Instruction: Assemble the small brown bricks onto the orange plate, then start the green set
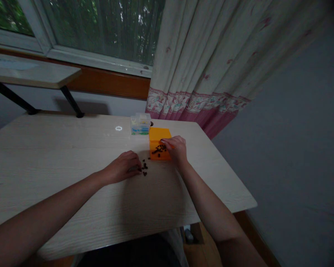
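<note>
An orange open box (159,132) stands on the table, with many small dark pieces (161,148) lying inside it. My right hand (178,148) is over the box's right side, its fingers closed in a pinch with a dark bit at the tips. Left of and nearer than the box, a loose group of small dark pieces (145,166) lies on the tabletop. My left hand (125,165) rests beside this group, its fingers curled together and a dark piece at the fingertips. The pieces are too small to name exactly.
Behind the orange box is a clear plastic case (140,124) with coloured contents. The pale wooden table (86,148) carries a raised shelf (44,76) on black legs at back left. A curtain (195,74) hangs by the window, and a wall (281,148) is at right.
</note>
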